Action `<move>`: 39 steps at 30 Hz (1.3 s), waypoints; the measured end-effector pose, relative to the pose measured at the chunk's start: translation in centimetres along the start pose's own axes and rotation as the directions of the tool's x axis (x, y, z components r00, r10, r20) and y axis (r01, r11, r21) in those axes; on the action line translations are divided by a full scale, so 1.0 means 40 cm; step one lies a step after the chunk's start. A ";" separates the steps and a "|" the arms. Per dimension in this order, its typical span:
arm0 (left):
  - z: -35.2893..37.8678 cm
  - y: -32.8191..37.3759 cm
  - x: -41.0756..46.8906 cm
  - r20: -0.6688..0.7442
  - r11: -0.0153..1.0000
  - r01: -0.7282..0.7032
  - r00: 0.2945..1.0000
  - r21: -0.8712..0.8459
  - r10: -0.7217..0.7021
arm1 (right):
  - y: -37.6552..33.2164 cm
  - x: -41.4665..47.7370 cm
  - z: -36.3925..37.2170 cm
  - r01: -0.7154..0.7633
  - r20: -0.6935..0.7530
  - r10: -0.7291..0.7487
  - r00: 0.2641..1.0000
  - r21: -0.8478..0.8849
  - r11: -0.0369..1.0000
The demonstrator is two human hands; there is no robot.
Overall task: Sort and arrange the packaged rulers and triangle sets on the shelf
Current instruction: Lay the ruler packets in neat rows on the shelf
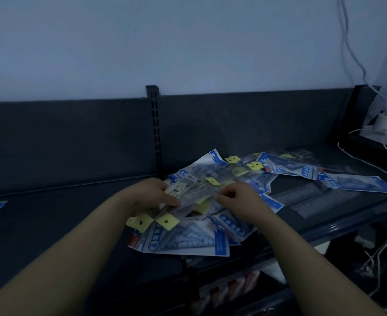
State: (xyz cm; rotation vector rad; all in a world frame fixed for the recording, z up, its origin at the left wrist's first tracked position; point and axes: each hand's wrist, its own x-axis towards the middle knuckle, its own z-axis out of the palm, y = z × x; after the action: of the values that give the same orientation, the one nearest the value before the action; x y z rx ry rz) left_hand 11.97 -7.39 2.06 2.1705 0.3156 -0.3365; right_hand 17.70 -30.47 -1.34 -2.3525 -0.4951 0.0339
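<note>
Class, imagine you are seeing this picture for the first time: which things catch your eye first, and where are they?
First come the two bare hands, the left hand and the right hand, gripping a bundle of clear ruler packs in the middle of the frame. Under and behind them, blue-and-white triangle set packages sprawl in a loose heap over the dark shelf. Bright yellow hang tags are dotted among them.

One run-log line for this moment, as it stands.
left hand: grips clear packaged rulers with yellow tabs | right hand: pinches same bundle | blue-and-white triangle-set packs: scattered on dark grey shelf
</note>
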 end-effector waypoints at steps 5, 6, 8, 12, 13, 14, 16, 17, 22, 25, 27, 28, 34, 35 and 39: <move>0.040 -0.007 -0.014 0.056 0.991 -0.027 0.998 -0.132 0.034 | -0.032 -0.011 0.033 -0.216 0.056 0.212 0.976 0.427 0.878; 0.047 -0.010 -0.015 0.057 0.991 -0.031 0.998 -0.131 0.038 | -0.040 -0.016 0.035 -0.256 0.088 0.248 0.965 0.521 0.814; 0.058 -0.016 -0.020 0.051 0.990 -0.042 0.997 -0.135 0.050 | -0.057 -0.031 0.040 -0.301 0.128 0.291 0.948 0.653 0.695; 0.057 -0.036 -0.032 -0.021 0.993 -0.090 0.996 -0.081 0.089 | -0.065 -0.066 0.050 -0.307 0.131 0.313 0.941 0.719 0.623; 0.053 -0.042 -0.034 -0.041 0.992 -0.097 0.995 -0.084 0.094 | -0.064 -0.075 0.051 -0.313 0.127 0.320 0.939 0.706 0.636; 0.048 -0.049 -0.037 -0.053 0.990 -0.101 0.994 -0.097 0.096 | -0.065 -0.085 0.049 -0.321 0.123 0.331 0.936 0.683 0.656; 0.042 -0.056 -0.050 -0.039 0.989 -0.097 0.995 -0.111 0.093 | -0.068 -0.101 0.049 -0.328 0.104 0.346 0.932 0.643 0.691; 0.043 -0.057 -0.060 -0.024 0.989 -0.102 0.995 -0.111 0.100 | -0.073 -0.109 0.051 -0.321 0.085 0.349 0.933 0.633 0.704; 0.055 -0.062 -0.109 0.024 0.978 -0.143 0.989 -0.149 0.148 | -0.123 -0.151 0.064 -0.290 -0.008 0.388 0.922 0.650 0.703; 0.046 -0.078 -0.140 0.022 0.977 -0.151 0.988 -0.153 0.156 | -0.158 -0.182 0.078 -0.288 0.002 0.387 0.922 0.670 0.684; 0.031 -0.093 -0.161 0.028 0.978 -0.137 0.989 -0.156 0.143 | -0.181 -0.205 0.092 -0.304 0.010 0.393 0.920 0.652 0.695; 0.023 -0.103 -0.170 0.041 0.979 -0.120 0.991 -0.165 0.129 | -0.190 -0.215 0.100 -0.315 0.006 0.402 0.916 0.635 0.706; -0.020 -0.152 -0.208 0.083 0.996 -0.049 0.995 -0.080 0.056 | -0.227 -0.247 0.155 -0.348 0.006 0.466 0.885 0.674 0.651; -0.025 -0.157 -0.208 0.068 0.998 -0.056 0.996 -0.043 0.059 | -0.230 -0.252 0.163 -0.347 -0.003 0.479 0.878 0.684 0.641; -0.029 -0.161 -0.218 0.046 0.981 -0.102 0.994 0.162 0.096 | -0.244 -0.266 0.188 -0.346 -0.030 0.518 0.855 0.710 0.613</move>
State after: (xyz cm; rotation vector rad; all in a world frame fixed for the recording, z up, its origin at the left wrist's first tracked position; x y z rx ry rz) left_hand 1.78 -3.65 0.99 2.3289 0.1620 -0.3579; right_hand 3.29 -22.87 -1.66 -1.6387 0.2186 0.1416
